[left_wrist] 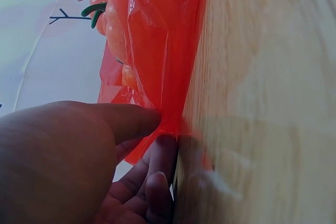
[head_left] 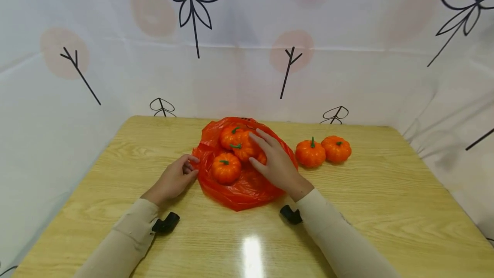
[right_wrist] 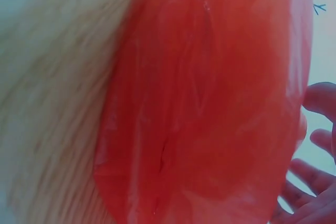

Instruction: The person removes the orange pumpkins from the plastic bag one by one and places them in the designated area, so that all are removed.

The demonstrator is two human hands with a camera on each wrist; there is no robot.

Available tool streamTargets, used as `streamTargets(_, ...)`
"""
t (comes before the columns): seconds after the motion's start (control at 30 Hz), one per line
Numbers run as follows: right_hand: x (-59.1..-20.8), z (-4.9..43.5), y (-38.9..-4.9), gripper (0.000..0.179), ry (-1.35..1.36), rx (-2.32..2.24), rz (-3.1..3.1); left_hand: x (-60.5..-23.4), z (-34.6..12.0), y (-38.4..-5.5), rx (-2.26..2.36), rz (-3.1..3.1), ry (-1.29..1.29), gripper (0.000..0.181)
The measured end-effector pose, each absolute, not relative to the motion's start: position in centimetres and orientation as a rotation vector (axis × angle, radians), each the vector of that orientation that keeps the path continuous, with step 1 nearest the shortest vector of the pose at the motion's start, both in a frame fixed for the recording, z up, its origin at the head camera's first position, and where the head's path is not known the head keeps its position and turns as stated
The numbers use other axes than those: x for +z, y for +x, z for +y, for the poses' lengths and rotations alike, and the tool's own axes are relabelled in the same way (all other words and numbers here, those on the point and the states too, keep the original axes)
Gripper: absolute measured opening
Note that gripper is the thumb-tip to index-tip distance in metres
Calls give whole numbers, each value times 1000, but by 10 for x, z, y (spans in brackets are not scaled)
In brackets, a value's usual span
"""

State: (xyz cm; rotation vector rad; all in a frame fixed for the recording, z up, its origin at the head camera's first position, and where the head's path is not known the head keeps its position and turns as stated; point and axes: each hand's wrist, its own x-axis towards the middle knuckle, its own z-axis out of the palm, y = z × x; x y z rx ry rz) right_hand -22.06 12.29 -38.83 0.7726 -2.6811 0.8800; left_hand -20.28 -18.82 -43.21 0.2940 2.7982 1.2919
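Though crumpled, red bag (head_left: 239,196) — orange pumpkins (head_left: 226,169) inside.

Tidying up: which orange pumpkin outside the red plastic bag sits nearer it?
The left ribbed orange pumpkin, its green stem upright; the other sits farther right.

Long sleeves in a light beige, both of them — the left sleeve (head_left: 119,243) wrinkled and folded near its cuff, the right sleeve (head_left: 339,235) smoother down the forearm. Past the cuffs, the left hand (head_left: 175,179) and right hand (head_left: 275,162) are bare. Under each wrist juts a stubby black piece — the left fitting (head_left: 167,223) bent like an elbow, the right fitting (head_left: 291,215) similarly dark.
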Motion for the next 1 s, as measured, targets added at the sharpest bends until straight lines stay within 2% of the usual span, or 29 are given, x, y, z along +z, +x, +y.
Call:
streamTargets(0.53,-390,120,-227,74,797,796,-2753,-433,-187,-204,1284,2796,277,24)
streamTargets(1.0,-393,120,-228,72,830,794,-2694,-435,-189,-205,1273,2806,313,24)
